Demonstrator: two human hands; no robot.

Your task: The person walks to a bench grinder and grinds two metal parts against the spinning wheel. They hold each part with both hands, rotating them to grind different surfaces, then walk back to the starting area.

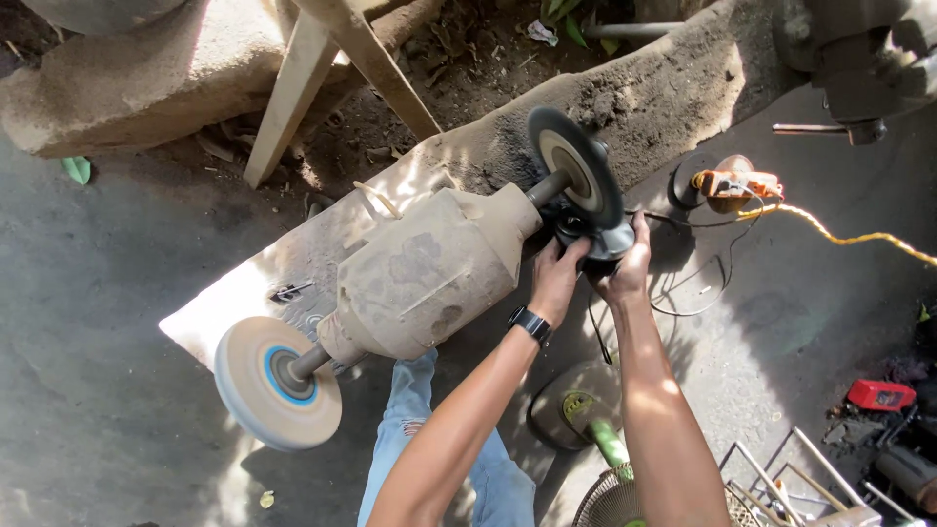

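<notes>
Both hands hold a dark round part (597,237) against the underside of the grey grinding disc (576,168) on the dusty bench grinder (429,273). Left hand (556,278) grip pinches the part; right hand (630,268) grip wraps its rim. A buffing wheel (276,383) occupies the opposite shaft end.

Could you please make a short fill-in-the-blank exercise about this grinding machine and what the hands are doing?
1. Both hands, the left hand and the right hand, hold a dark round part just below the ____ wheel of the grinding machine.
2. The pale wheel at the other end has a ____ ring around its hub.
3. A black watch is worn on the ____ wrist.
4. The cord on the ground to the right is ____.

Missing words: dark; blue; left; yellow
</notes>
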